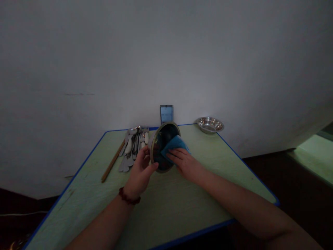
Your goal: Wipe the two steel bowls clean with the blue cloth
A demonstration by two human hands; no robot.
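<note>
A round metal bowl (165, 133) is tilted on its side above the middle of the table, its hollow turned toward my right hand. My left hand (142, 172) grips its left rim, thumb over the edge and fingers behind the wall. With my right hand (183, 161) I press a blue cloth (173, 145) against the inside of the bowl. The fingers lie over the cloth and hide part of it. A dark red band circles my left wrist.
Left of the bowl lies a pile of cutlery (132, 142) beside a long wooden stick (113, 161). A second metal bowl (210, 125) stands at the back right corner of the blue-edged table (166, 215). A phone-like screen (166, 114) leans near the wall.
</note>
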